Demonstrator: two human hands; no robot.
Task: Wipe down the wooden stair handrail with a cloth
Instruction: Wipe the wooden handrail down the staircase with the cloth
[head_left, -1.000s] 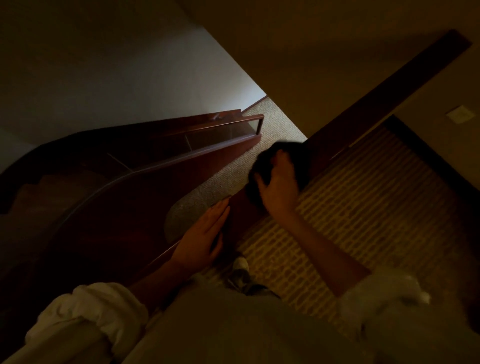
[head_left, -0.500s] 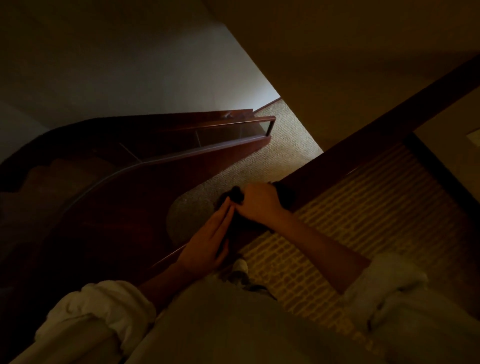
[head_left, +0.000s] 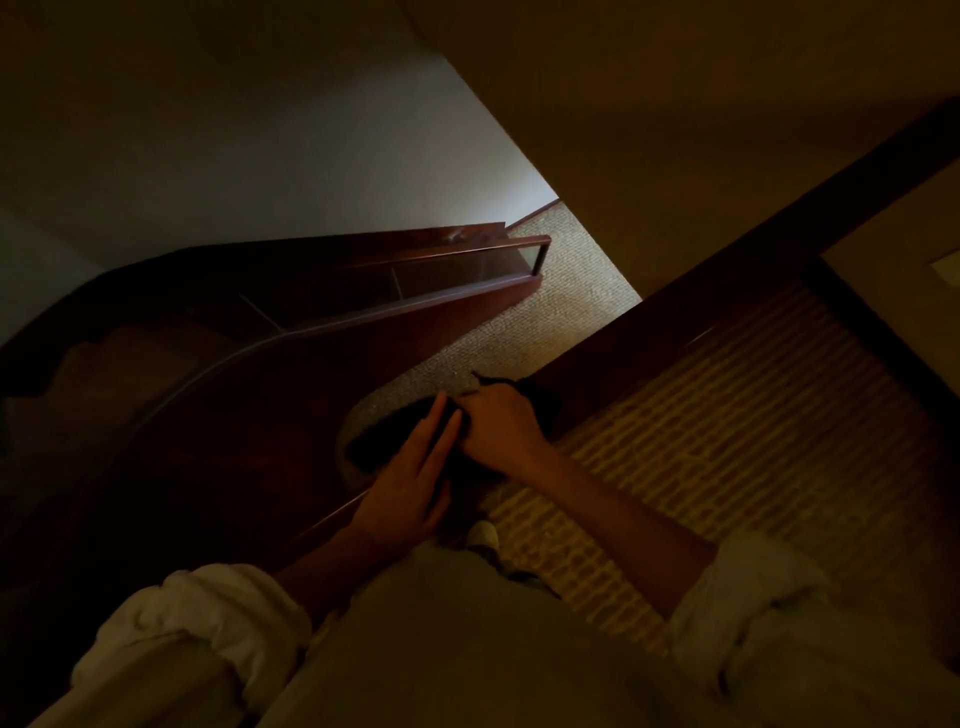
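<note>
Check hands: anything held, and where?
Right hand grips the dark cloth on the rail; which part, too dark to tell. Left hand flat, holds nothing.

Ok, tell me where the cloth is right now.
Head view, centre: the dark cloth lies on the handrail, gripped under the right hand, with the left hand beside it.

2 hands: L hand (head_left: 410, 488), R hand (head_left: 498, 426). 1 cloth (head_left: 374, 441). 1 handrail (head_left: 675, 322).

Home: carpeted landing (head_left: 571, 306), wooden staircase (head_left: 291, 332)
</note>
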